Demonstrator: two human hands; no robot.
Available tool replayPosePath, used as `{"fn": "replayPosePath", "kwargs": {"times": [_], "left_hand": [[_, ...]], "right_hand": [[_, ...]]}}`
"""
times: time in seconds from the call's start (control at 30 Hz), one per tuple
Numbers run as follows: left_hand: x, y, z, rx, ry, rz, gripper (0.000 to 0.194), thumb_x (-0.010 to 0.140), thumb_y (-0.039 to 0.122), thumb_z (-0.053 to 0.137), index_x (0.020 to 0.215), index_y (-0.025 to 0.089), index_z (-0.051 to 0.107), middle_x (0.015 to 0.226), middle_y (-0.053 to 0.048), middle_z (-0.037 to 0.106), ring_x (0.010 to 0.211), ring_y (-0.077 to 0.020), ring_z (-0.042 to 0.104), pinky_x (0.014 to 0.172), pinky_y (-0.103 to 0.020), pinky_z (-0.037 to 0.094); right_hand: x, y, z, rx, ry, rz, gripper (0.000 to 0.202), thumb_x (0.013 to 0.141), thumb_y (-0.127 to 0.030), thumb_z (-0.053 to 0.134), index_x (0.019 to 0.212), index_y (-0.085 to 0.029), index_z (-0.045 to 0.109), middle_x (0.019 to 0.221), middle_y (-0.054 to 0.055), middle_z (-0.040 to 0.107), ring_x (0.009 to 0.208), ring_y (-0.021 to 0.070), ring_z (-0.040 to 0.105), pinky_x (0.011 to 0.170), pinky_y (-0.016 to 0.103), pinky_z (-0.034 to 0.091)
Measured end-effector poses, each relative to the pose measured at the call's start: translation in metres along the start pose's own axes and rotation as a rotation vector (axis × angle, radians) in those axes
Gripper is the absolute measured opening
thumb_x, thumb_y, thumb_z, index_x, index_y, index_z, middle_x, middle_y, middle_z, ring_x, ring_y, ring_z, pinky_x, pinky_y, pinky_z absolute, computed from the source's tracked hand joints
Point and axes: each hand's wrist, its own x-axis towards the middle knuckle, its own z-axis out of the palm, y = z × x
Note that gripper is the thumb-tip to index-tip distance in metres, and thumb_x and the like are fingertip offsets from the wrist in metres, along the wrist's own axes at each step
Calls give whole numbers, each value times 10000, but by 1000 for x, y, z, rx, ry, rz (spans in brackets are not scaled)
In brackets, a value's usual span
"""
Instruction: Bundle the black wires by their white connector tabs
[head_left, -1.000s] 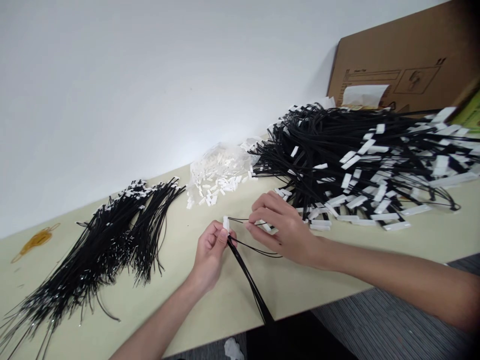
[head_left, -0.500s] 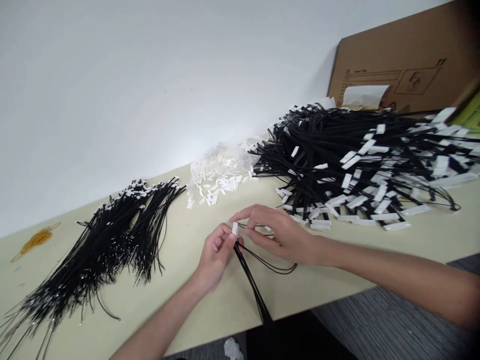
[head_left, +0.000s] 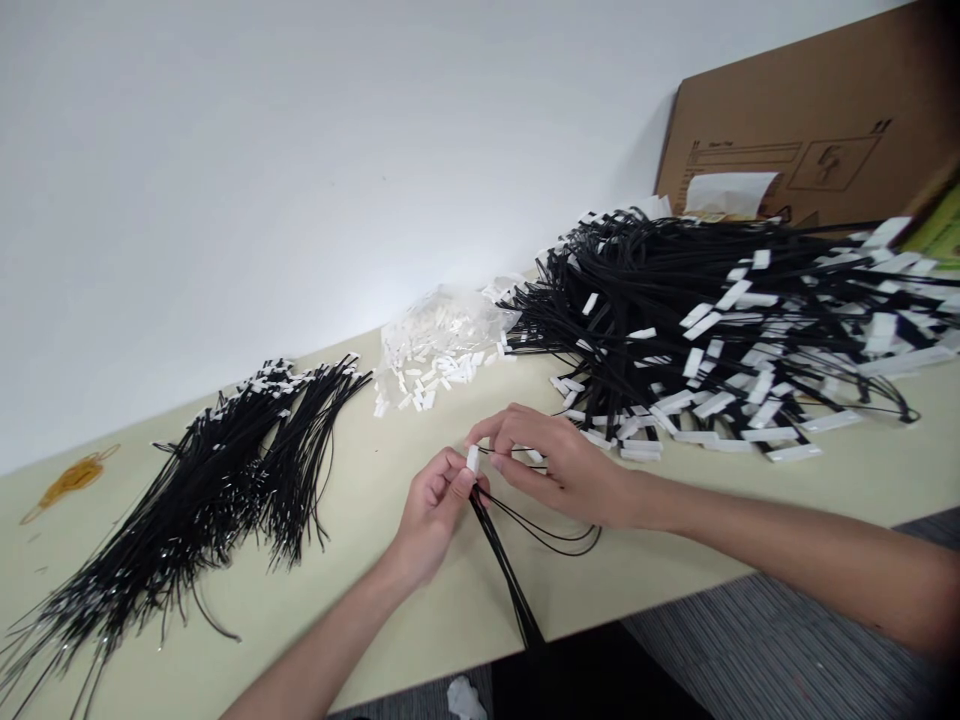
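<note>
My left hand (head_left: 433,505) pinches one small white plug (head_left: 473,458) and a bunch of black wires (head_left: 504,570) hanging over the table (head_left: 465,600) edge. My right hand (head_left: 551,462) pinches one thin wire beside the plug. Two black wire piles lie nearby.

Left hand (head_left: 433,510): forearm enters from 7 o'clock, wrist straight, fingers curled, thumb and forefinger tips pinched together and pointing toward 1 o'clock. Right hand (head_left: 559,462): forearm enters from 4 o'clock and lies nearly level, palm down, fingers extended toward 9 o'clock, thumb and forefinger closed in a fine pinch. The fingertips of both hands meet.
</note>
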Motion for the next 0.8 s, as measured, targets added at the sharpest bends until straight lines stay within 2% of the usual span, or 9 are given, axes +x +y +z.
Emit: {"fn": "replayPosePath", "kwargs": {"times": [0.33, 0.47, 0.7, 0.8], "left_hand": [[1, 3, 0, -2, 90, -28, 250, 753, 399, 562, 686, 169, 492, 622, 7, 516, 586, -118, 461, 595, -235, 348], [1, 4, 1, -26, 86, -20, 237, 757, 386, 562, 690, 170, 491, 619, 9, 510, 589, -116, 458, 600, -233, 347], [1, 3, 1, -20, 88, -30, 223, 770, 372, 548, 692, 170, 497, 646, 3, 525, 598, -114, 460, 603, -231, 340], [1, 3, 1, -7, 93, -38, 223, 774, 373, 543, 692, 171, 499, 657, 2, 526, 609, -116, 459, 601, -227, 336]], "right_hand": [[-3, 7, 4, -195, 161, -141, 58, 799, -106, 487, 811, -146, 527, 950, 95, 572, 850, 156, 516, 720, 304, 458], [-4, 8, 5, -224, 170, -201, 79, 802, -101, 481, 845, -147, 529, 931, 93, 572, 841, 156, 515, 718, 313, 462], [-3, 7, 4, -222, 180, -213, 140, 809, -100, 472, 928, -149, 527, 903, 86, 578, 850, 158, 518, 725, 319, 471], [-3, 8, 5, -211, 163, -243, 127, 801, -77, 477, 897, -134, 537, 878, 86, 580, 831, 151, 514, 715, 306, 470]]}}
